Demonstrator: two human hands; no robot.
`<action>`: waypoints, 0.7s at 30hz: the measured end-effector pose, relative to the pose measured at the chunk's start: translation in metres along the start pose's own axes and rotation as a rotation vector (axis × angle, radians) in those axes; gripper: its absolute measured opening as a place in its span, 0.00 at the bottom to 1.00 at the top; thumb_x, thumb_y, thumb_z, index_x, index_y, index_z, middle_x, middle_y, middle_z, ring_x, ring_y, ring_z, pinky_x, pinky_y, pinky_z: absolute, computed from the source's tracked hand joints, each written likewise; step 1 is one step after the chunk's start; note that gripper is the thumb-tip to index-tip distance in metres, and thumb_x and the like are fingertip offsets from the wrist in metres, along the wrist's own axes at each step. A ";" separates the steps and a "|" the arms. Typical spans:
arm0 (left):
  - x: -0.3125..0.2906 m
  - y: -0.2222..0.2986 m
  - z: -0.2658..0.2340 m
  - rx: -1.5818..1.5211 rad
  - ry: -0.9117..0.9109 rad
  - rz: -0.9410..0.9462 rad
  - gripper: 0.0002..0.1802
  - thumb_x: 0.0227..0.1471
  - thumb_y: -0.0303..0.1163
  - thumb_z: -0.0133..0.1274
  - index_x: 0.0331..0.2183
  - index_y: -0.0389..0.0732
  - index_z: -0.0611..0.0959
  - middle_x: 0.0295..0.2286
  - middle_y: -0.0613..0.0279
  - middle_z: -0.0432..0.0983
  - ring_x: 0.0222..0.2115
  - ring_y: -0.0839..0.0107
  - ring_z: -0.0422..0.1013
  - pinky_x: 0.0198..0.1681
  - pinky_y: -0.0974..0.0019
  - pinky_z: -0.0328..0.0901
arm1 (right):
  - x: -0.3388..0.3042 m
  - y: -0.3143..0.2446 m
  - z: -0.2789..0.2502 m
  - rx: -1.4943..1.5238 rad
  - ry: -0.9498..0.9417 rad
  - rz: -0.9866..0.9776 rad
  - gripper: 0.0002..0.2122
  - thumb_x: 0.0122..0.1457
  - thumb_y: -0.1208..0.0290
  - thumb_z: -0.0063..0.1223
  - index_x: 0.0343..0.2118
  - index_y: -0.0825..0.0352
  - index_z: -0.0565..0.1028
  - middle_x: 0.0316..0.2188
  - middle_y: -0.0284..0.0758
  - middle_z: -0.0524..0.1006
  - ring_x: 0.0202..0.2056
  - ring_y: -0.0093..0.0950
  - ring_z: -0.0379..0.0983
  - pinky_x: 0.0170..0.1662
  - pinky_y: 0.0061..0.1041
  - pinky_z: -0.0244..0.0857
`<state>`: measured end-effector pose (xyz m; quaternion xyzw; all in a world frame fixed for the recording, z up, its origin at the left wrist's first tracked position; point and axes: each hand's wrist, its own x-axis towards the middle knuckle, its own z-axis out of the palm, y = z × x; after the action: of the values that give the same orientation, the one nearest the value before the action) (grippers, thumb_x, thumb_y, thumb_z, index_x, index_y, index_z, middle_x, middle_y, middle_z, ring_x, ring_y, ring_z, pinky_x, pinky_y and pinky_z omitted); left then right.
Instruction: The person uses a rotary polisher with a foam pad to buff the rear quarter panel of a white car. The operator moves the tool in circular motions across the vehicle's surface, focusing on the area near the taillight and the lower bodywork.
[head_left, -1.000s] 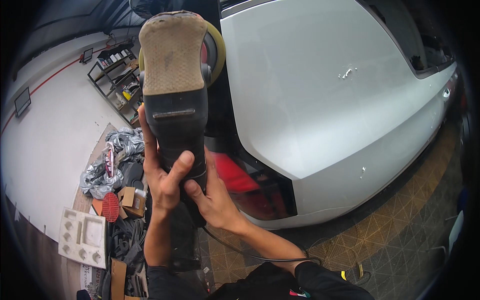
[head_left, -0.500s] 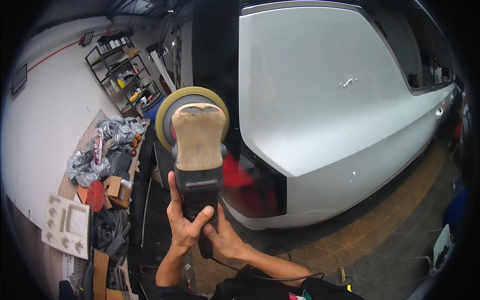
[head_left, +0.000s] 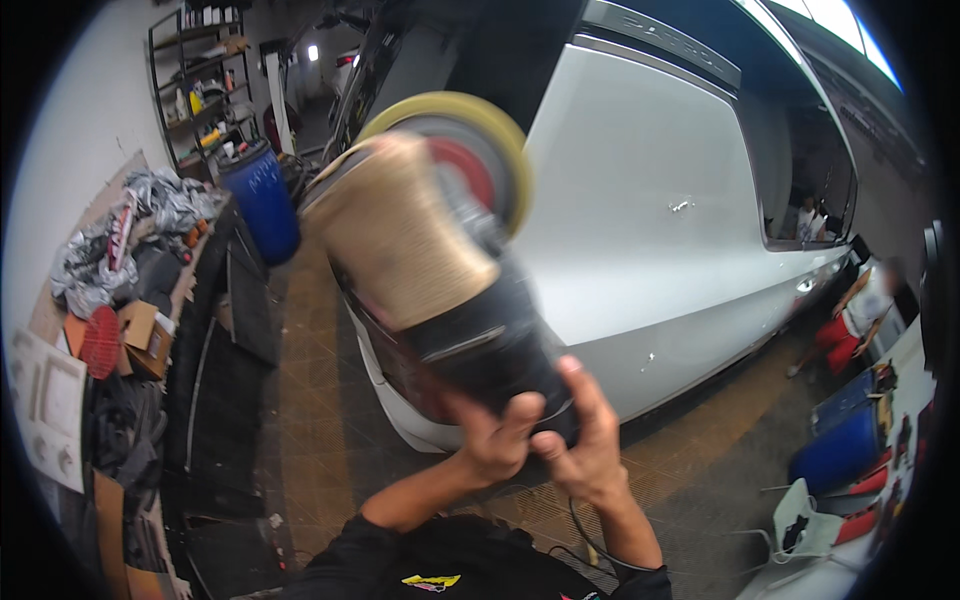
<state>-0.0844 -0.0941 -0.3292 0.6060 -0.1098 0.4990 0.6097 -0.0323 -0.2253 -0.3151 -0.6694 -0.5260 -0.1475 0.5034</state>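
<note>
Both hands hold a corded polisher [head_left: 470, 345] with a black body and a worn tan head cover, tilted up in front of the car. My left hand [head_left: 493, 440] is closed around the lower body from the left. Opposite it, my right hand [head_left: 592, 440] grips the handle end from the right. A round yellow-rimmed pad [head_left: 512, 150] shows behind the head, apparently apart from the paint. Behind it stands a silver-white car [head_left: 640, 130] with two small whitish marks on its side. Motion blurs the tool, and its trigger is hidden.
On the left, a cluttered bench [head_left: 180, 300] holds crumpled plastic, a cardboard box [head_left: 147, 335] and a moulded tray [head_left: 60, 400]. A blue barrel [head_left: 262, 200] stands beyond it. A person [head_left: 862, 315], another blue barrel [head_left: 835, 455] and a pale chair [head_left: 803, 525] are right. The cord [head_left: 580, 525] hangs near my right forearm.
The polisher has swung right and tilted, its handle end now pointing to the lower right. Both hands moved right with it. My view has turned, bringing the person and right-hand barrel into sight.
</note>
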 end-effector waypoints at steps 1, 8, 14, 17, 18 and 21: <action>0.008 -0.005 0.010 -0.005 -0.035 0.009 0.58 0.60 0.42 0.51 0.63 0.44 0.20 0.58 0.42 0.51 0.58 0.56 0.59 0.60 0.52 0.59 | 0.003 0.007 -0.009 -0.034 0.024 0.000 0.41 0.55 0.47 0.62 0.65 0.66 0.59 0.46 0.50 0.73 0.45 0.44 0.75 0.46 0.38 0.71; 0.070 -0.027 0.088 -0.423 -0.145 0.089 0.70 0.57 0.41 0.59 0.57 0.47 0.09 0.61 0.41 0.47 0.59 0.57 0.57 0.62 0.54 0.56 | 0.037 0.023 -0.074 -0.305 0.201 0.062 0.42 0.59 0.40 0.52 0.67 0.65 0.54 0.42 0.44 0.78 0.40 0.30 0.77 0.43 0.30 0.71; 0.082 -0.035 0.096 -0.527 -0.073 0.078 0.69 0.59 0.47 0.56 0.55 0.34 0.09 0.55 0.38 0.62 0.56 0.50 0.65 0.62 0.55 0.54 | 0.044 0.038 -0.091 -0.417 0.141 0.079 0.43 0.60 0.39 0.50 0.67 0.70 0.53 0.52 0.45 0.72 0.49 0.32 0.71 0.52 0.33 0.64; 0.064 -0.040 0.085 -0.463 -0.078 0.057 0.69 0.58 0.44 0.57 0.53 0.31 0.09 0.55 0.36 0.63 0.56 0.50 0.65 0.62 0.55 0.54 | 0.035 0.043 -0.086 -0.486 0.124 -0.032 0.42 0.59 0.41 0.53 0.66 0.69 0.55 0.47 0.47 0.77 0.44 0.36 0.76 0.46 0.35 0.69; 0.057 -0.044 0.084 -0.477 -0.056 0.065 0.69 0.58 0.43 0.58 0.54 0.31 0.10 0.54 0.37 0.63 0.56 0.50 0.65 0.62 0.56 0.54 | 0.029 0.045 -0.087 -0.488 0.104 -0.038 0.42 0.59 0.41 0.54 0.66 0.69 0.55 0.47 0.48 0.76 0.44 0.37 0.76 0.46 0.36 0.70; 0.031 -0.058 0.077 -0.453 -0.082 0.052 0.70 0.57 0.40 0.59 0.54 0.36 0.10 0.55 0.38 0.62 0.55 0.52 0.65 0.61 0.55 0.56 | 0.021 0.044 -0.086 -0.530 -0.025 -0.039 0.41 0.59 0.42 0.54 0.66 0.66 0.55 0.46 0.51 0.76 0.43 0.40 0.77 0.44 0.37 0.70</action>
<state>0.0100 -0.1313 -0.3240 0.4703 -0.2596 0.4521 0.7121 0.0426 -0.2827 -0.2844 -0.7693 -0.4881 -0.2816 0.3010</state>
